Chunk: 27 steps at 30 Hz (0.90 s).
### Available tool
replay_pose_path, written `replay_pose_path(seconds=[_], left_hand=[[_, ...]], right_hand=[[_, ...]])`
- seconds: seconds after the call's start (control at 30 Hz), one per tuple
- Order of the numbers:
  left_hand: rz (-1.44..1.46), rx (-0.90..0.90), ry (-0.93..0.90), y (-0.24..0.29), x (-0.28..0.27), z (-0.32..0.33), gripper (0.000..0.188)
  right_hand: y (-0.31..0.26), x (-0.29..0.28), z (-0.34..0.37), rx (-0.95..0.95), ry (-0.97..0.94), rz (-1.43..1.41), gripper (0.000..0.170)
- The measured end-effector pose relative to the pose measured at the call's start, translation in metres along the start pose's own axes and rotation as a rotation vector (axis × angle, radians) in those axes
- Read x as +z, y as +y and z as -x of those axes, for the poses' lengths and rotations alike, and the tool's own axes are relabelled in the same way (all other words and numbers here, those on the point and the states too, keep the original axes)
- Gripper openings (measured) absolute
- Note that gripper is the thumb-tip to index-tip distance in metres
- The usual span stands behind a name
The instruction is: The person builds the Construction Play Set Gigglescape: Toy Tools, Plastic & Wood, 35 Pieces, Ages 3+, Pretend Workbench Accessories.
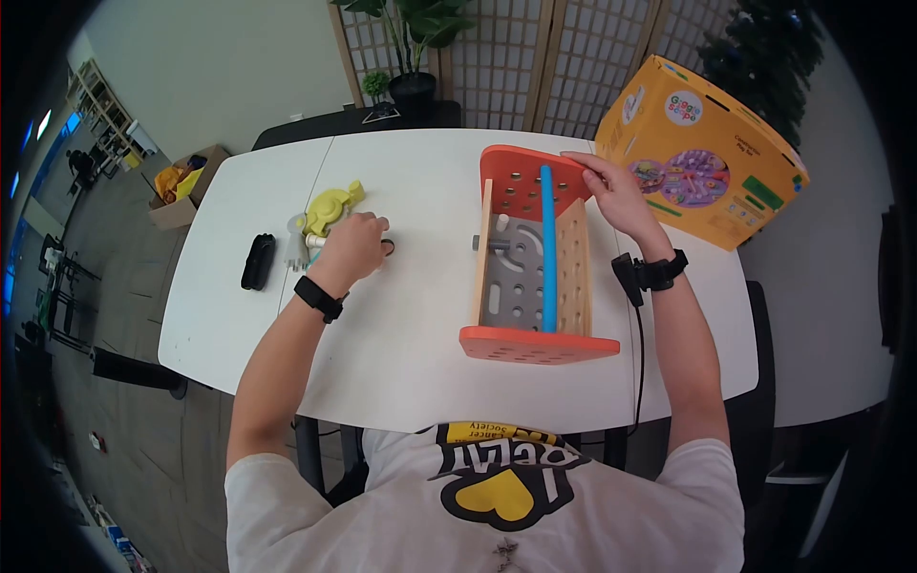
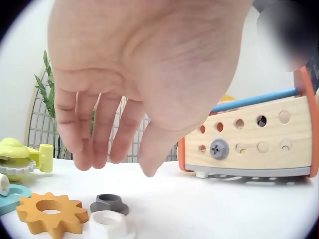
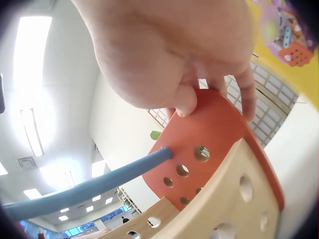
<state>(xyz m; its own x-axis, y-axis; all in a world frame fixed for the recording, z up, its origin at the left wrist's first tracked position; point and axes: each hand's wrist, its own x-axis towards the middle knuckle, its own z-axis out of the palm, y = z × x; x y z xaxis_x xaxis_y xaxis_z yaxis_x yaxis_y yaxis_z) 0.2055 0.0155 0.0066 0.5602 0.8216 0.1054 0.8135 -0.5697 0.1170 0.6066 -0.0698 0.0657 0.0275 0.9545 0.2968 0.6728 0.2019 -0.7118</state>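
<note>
My left hand hovers over the table just right of the small toy parts, fingers hanging loose around nothing. Below it in the left wrist view lie an orange gear, a dark grey nut, a white nut and a teal piece. A yellow-green toy piece sits beyond that hand. My right hand grips the top edge of the far red end panel of a wooden toy toolbox, thumb on the inner face. A grey screw sits in its side wall.
A black case lies at the table's left. A large yellow box stands at the back right. The toolbox's blue handle bar runs between its end panels. A cable hangs from the right wrist camera.
</note>
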Motion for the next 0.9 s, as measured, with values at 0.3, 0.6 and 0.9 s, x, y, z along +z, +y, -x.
replay_pose_path(seconds=[0.3, 0.6, 0.9], left_hand=[[0.050, 0.226, 0.098, 0.001, 0.013, -0.011, 0.018], [0.704, 0.318, 0.250, 0.091, -0.070, -0.011, 0.021], [0.884, 0.486, 0.499, 0.119, -0.072, -0.021, 0.023]], right_hand=[[-0.043, 0.003, 0.021, -0.295, 0.100, 0.176, 0.032], [-0.106, 0.004, 0.031, -0.151, -0.175, 0.062, 0.037], [-0.108, 0.029, 0.025, -0.032, -0.184, -0.508, 0.040]])
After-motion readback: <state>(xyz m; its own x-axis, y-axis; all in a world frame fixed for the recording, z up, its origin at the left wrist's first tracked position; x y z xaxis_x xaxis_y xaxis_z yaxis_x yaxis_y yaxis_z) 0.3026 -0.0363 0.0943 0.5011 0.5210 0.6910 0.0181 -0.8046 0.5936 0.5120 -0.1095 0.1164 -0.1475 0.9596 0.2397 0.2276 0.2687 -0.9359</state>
